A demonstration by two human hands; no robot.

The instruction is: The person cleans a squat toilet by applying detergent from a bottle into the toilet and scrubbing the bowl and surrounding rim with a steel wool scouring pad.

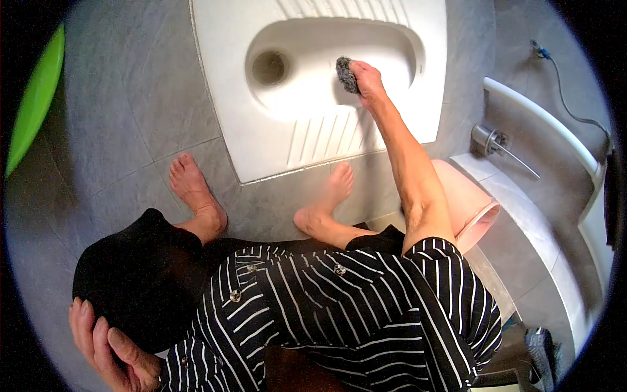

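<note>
My right hand (369, 81) is closed on a dark grey scrubbing pad (347, 74), which it holds over the basin of a white squat toilet (228, 98). Whether the pad touches the surface I cannot tell. To the left in the basin is the round drain hole (269, 68). Ribbed foot rests run along both long sides of the basin. At the lower left, my left hand (111, 349) rests on my black-clad knee (134, 281), fingers a little apart and holding nothing.
A pink bucket (464, 202) lies beside my right arm. Further right are a metal holder (486, 139), a tiled ledge (522, 215), a white curved rail (542, 117) and a hose (565, 98). A green basin (38, 98) stands at the far left. My bare feet are on grey tiles.
</note>
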